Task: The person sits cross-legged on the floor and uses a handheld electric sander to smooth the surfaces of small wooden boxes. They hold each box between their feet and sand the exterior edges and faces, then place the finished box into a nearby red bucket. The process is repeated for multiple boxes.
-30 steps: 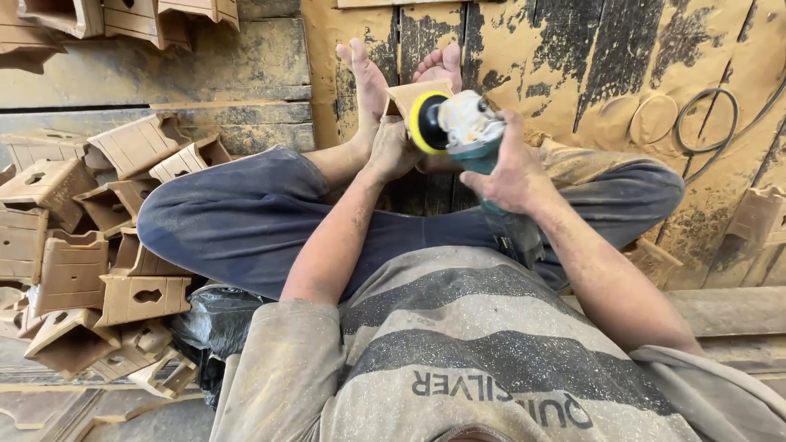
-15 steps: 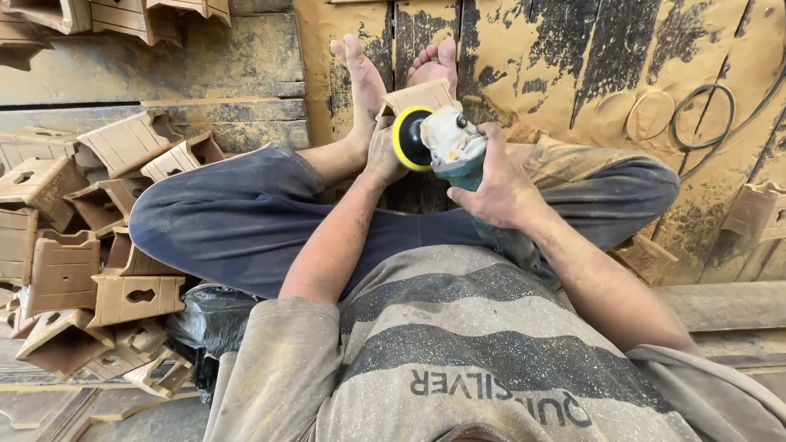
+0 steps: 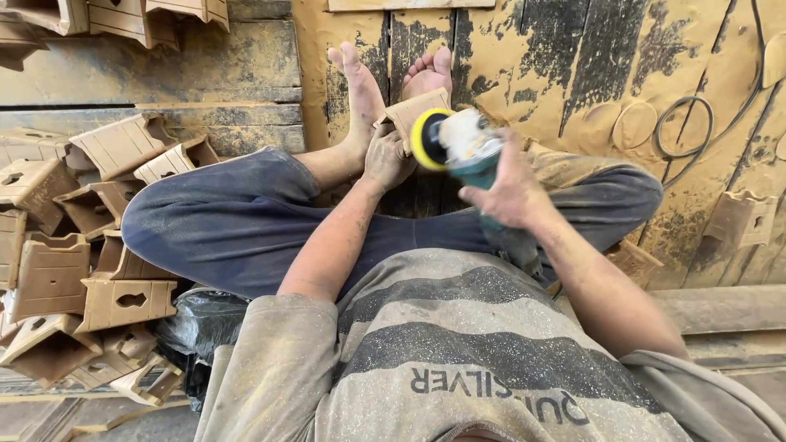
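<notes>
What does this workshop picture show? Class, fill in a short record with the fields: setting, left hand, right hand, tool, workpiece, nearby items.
setting: person seated on a dusty wooden floor, legs crossed, bare feet
left hand: left hand grips the wooden piece near the feet
right hand: right hand holds the power sander
tool: teal body, yellow-edged disc at the wood
workpiece: small tan wooden part, its exact shape unclear
nearby items: pile of similar wooden parts, black plastic bag

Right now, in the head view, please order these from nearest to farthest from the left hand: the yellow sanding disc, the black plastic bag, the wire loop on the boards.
From the left hand:
1. Yellow sanding disc, just to its right.
2. Black plastic bag, lower left, beside the hip.
3. Wire loop, far right on the dusty boards.
</notes>
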